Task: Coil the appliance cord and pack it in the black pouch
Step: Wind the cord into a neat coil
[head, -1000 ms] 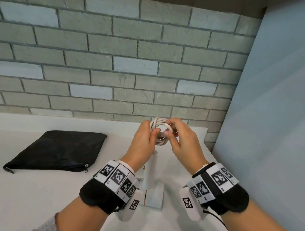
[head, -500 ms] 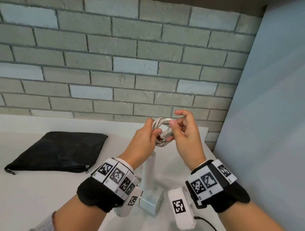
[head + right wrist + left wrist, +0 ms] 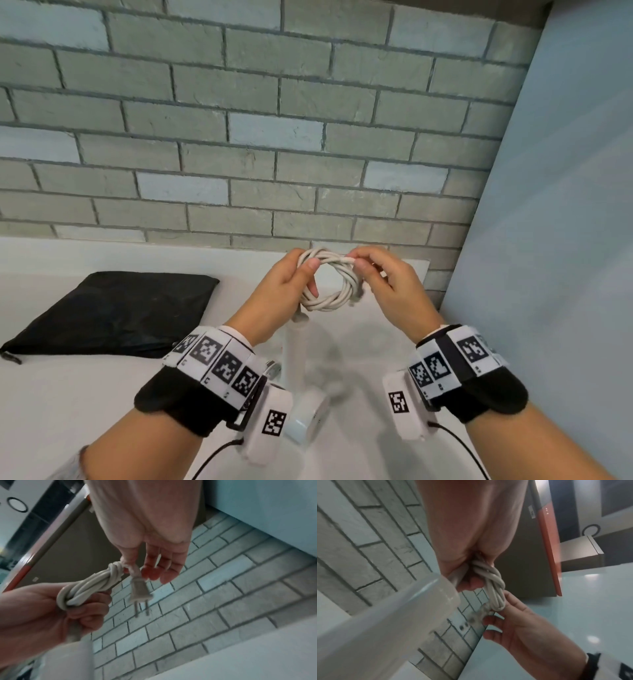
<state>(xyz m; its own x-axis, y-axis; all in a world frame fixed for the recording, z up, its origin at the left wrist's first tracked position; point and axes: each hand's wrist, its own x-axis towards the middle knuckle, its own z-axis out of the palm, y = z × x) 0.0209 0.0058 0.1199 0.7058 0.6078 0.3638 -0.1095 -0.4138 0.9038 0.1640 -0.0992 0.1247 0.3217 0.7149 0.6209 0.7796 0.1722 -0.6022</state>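
Observation:
A white appliance cord (image 3: 330, 284) is wound into a small ring, held up above the white table (image 3: 102, 411). My left hand (image 3: 291, 287) grips the ring's left side, thumb on top. My right hand (image 3: 370, 274) pinches the cord at the ring's upper right between thumb and forefinger, its other fingers relaxed. The two-pin plug (image 3: 139, 591) dangles from that pinch. A white appliance (image 3: 301, 377) hangs from the cord below my left hand. The black pouch (image 3: 116, 315) lies flat on the table to the left, zipper along its near edge.
A grey brick wall (image 3: 274, 137) runs behind the table. A pale blue panel (image 3: 555, 240) closes off the right side. The table's far right corner (image 3: 424, 265) sits just behind my right hand.
The ring has turned to face me and looks wider. My right hand has moved from the ring's middle to its upper right, and both hands have spread slightly apart.

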